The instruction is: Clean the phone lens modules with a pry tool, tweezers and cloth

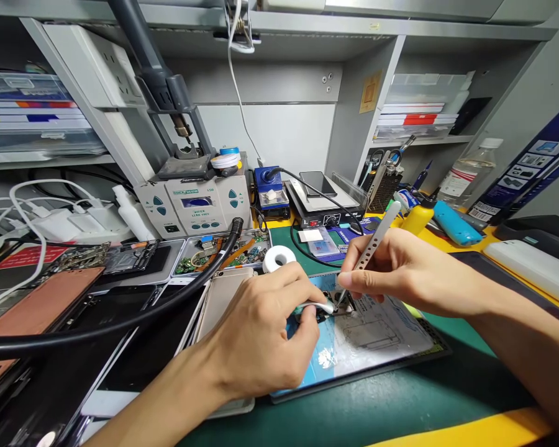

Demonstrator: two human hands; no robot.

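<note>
left fingers around a white piece, right fingers around a perforated tool

The green counter, edged in yellow, carries flat phones at lower left, a tray of circuit parts left of centre, a sheet-covered board right of centre and a yellow bottle at upper right.

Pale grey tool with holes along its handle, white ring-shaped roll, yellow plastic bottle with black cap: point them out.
Pale grey perforated tool point(379, 236): head view, on the upper handle.
White ring-shaped roll point(269, 259): head view, on the ring's left side.
Yellow plastic bottle point(417, 220): head view, on the body.
</note>
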